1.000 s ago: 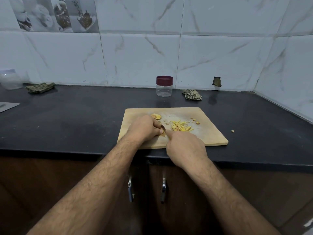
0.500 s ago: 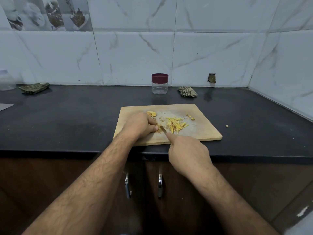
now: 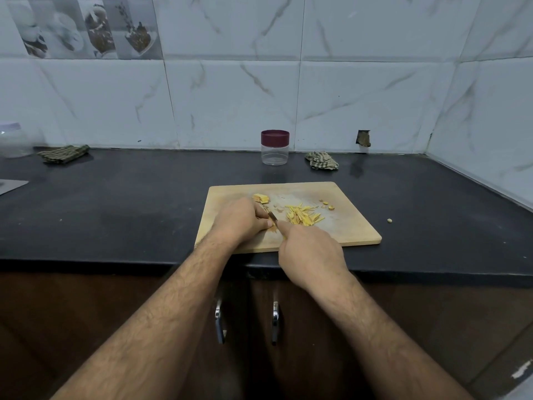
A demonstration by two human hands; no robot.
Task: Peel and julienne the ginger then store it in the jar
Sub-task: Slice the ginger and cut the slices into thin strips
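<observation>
Two bare hands work over a wooden cutting board (image 3: 346,226) on a black kitchen counter (image 3: 115,203). The left hand (image 3: 240,222), fingers curled and knuckles up, presses down on the near-left part of the board; whatever piece of ginger it steadies is hidden beneath the fingers. The right hand (image 3: 310,252) is closed around the handle of a knife (image 3: 272,217), its forefinger stretched along the top, the short visible stretch of blade angled down just beside the left thumb.

A loose pile of yellow ginger strips (image 3: 301,215) lies in the middle of the board, just right of the blade. A chunk of peeled ginger (image 3: 260,198) sits just beyond the left knuckles, and a few small trimmings (image 3: 327,204) rest toward the far-right area of the board. One stray bit (image 3: 389,220) lies on the counter off the board's right edge.

The clear jar (image 3: 275,150), its maroon lid on, stands upright against the marble-tiled wall (image 3: 230,96), well behind the board. A crumpled checked cloth (image 3: 321,164) lies near the jar's right, a folded green cloth (image 3: 63,153) far to the left. Two metal cabinet handles (image 3: 275,321) show below the counter edge.
</observation>
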